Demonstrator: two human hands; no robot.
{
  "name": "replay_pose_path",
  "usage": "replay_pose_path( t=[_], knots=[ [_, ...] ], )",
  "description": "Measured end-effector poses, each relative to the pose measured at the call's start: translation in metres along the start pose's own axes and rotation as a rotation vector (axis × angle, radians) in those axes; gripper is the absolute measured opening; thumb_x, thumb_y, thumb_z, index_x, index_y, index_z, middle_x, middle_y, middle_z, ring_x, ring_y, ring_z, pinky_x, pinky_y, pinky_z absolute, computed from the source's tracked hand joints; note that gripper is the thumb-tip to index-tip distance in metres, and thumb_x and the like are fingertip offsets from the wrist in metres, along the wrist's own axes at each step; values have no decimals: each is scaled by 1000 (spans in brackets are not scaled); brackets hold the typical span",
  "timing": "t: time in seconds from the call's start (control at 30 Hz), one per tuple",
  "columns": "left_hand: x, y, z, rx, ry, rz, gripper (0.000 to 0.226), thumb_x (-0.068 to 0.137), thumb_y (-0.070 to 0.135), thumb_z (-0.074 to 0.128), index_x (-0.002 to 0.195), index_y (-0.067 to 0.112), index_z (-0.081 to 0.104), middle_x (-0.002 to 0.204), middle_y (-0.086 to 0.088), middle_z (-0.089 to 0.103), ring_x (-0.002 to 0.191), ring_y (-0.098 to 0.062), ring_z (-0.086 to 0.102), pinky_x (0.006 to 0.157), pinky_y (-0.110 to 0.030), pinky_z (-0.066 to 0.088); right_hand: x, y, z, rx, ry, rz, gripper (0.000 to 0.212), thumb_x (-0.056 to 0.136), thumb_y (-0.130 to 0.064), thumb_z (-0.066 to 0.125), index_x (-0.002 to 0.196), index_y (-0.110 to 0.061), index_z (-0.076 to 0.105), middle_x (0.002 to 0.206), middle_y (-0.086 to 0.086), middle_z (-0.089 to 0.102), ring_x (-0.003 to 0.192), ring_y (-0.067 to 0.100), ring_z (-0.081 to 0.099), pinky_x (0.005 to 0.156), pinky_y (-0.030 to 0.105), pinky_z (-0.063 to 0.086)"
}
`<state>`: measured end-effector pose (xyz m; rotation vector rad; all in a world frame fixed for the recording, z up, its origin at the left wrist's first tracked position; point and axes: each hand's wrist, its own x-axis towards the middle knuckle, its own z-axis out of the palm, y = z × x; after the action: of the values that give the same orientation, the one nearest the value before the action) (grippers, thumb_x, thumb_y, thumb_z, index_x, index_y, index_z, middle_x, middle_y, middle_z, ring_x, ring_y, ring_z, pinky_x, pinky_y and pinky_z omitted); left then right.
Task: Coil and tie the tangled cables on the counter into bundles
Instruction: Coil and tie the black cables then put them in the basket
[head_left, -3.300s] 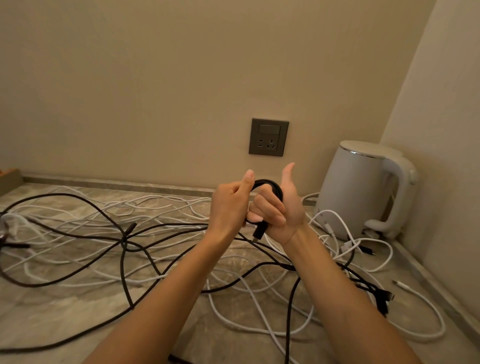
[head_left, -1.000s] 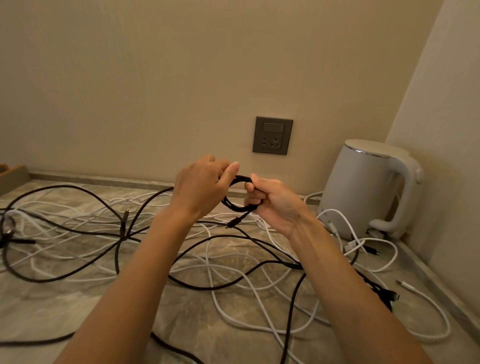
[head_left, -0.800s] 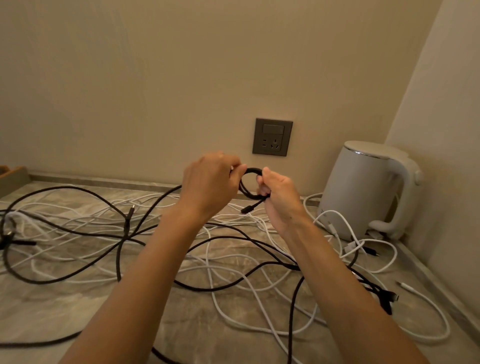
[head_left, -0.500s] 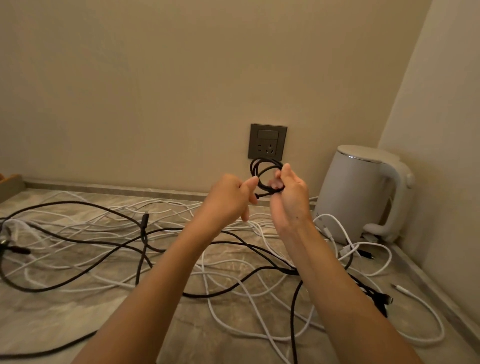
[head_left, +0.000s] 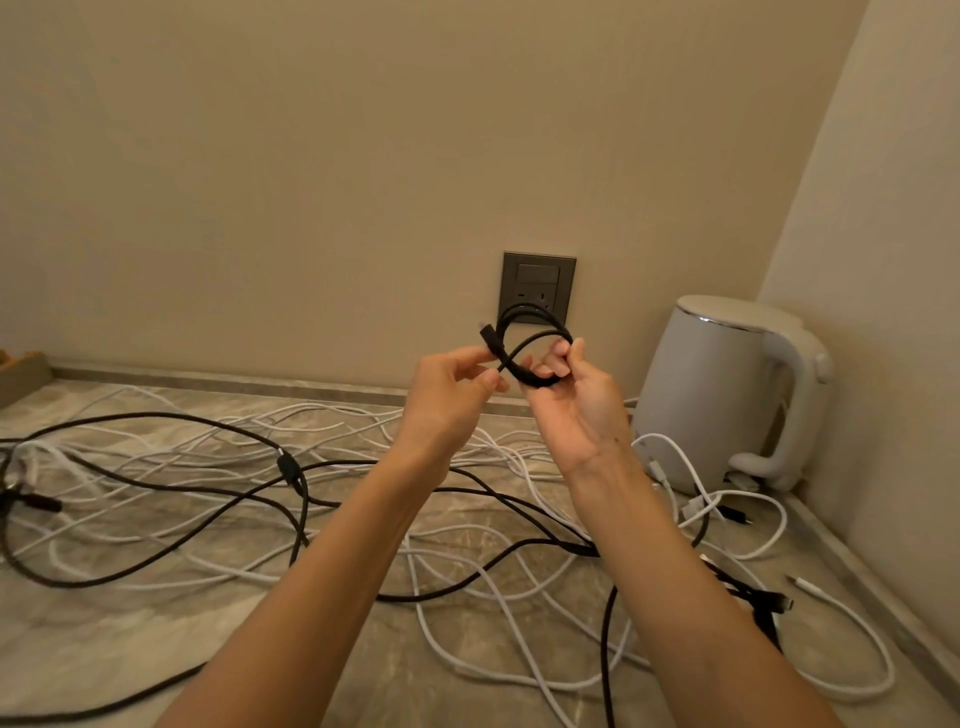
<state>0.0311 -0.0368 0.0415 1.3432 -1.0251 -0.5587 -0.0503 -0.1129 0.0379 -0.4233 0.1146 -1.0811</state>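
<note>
A small coil of black cable (head_left: 524, 322) is held up in front of the wall socket. My right hand (head_left: 574, 400) grips the coil's lower right side with curled fingers. My left hand (head_left: 449, 389) pinches the cable's free end near its plug (head_left: 488, 336) at the coil's left. Below them, black cables (head_left: 291, 478) and white cables (head_left: 467, 670) lie tangled across the marble counter (head_left: 130, 639).
A white electric kettle (head_left: 727, 389) stands at the back right corner by the side wall. A dark wall socket (head_left: 537, 283) sits behind the coil. A wooden item (head_left: 18, 366) pokes in at the far left edge.
Both hands have lifted the black coil from just above the counter to socket height. The plug end now sticks up at the coil's left, pinched by my left hand.
</note>
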Motion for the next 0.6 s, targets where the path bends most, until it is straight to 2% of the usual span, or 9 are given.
replay_pose_path(
  t=[0.1,0.17,0.27,0.33,0.4,0.47,0.53,0.6],
  knots=[
    [2,-2,0,-40,20,10,30,94,1,47,118,12,60,79,-4,60,33,4,42,49,-11,36,-1,1,-2,59,16,44,34,103,-17,29,73,-8,44,48,0,36,55,10,27,83,28,38],
    [3,-4,-1,-64,26,-31,29,93,3,50,118,13,61,78,-3,61,34,0,38,45,-12,34,-1,0,-2,97,25,60,34,103,-16,29,73,-8,44,48,0,36,56,10,26,88,28,37],
    [3,-7,-3,-103,21,-61,28,90,2,55,115,13,63,77,-4,63,43,-4,36,38,-11,31,-1,-3,-2,151,38,77,35,103,-16,30,71,-8,44,45,0,35,55,10,24,108,29,29],
    [4,-10,-4,-75,18,-47,24,89,4,57,110,12,65,76,-4,62,49,-7,39,40,-12,34,-1,-5,-2,167,33,96,36,102,-16,31,69,-9,44,44,-1,34,54,9,23,109,29,30],
    [6,-14,-7,2,-8,-10,14,88,9,59,98,11,69,71,-2,60,49,-7,41,42,-12,35,-3,-6,-2,168,15,120,38,102,-16,31,67,-9,44,44,-1,31,52,9,23,90,25,42],
    [10,-16,-13,77,-76,44,13,89,10,58,94,10,70,64,2,59,46,-1,42,44,-11,34,-4,-7,0,145,-12,148,40,102,-15,31,65,-9,44,44,-1,29,48,9,26,69,28,43],
    [13,-17,-21,154,-165,126,16,90,6,55,97,5,69,58,8,58,44,2,45,47,-8,33,-6,-9,4,97,-45,193,43,102,-14,31,62,-8,45,44,-1,29,40,10,30,59,29,47],
    [14,-16,-29,268,-256,212,18,91,2,51,95,3,69,56,10,57,50,2,48,53,-7,36,-8,-11,6,51,-84,250,49,101,-13,31,56,-5,48,44,-1,30,36,9,31,50,25,48]
  ],
)
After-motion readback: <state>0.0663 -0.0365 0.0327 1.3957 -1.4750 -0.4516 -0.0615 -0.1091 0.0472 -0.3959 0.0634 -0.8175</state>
